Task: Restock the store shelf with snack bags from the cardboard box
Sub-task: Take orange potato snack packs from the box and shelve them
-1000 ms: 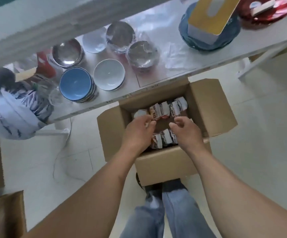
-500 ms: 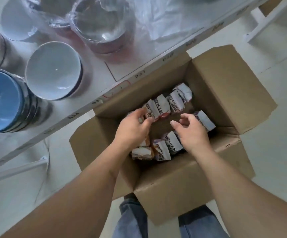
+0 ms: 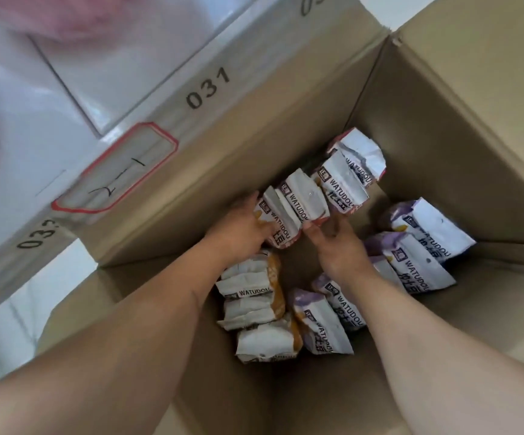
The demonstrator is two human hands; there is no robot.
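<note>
The open cardboard box (image 3: 443, 98) fills the view, with several white WATUDOU snack bags inside. A row of red-trimmed snack bags (image 3: 333, 186) leans against the far wall. My left hand (image 3: 238, 227) grips the left end of that row, thumb over the top of the leftmost bag. My right hand (image 3: 336, 243) holds the lower edge of a red-trimmed bag in the middle of the row, fingers curled under it. Orange-trimmed bags (image 3: 251, 293) lie below my left wrist. Purple-trimmed bags (image 3: 424, 243) lie to the right and under my right forearm.
The white store shelf (image 3: 66, 98) runs along the upper left, right against the box. Its front edge carries the number 031 (image 3: 207, 87) and a red-bordered label (image 3: 114, 171). A blurred pink thing sits on it at the top left.
The view has dropped much closer into the box. Both hands went deeper and forward, from hovering over the middle bags to taking hold of the red-trimmed row at the far wall.
</note>
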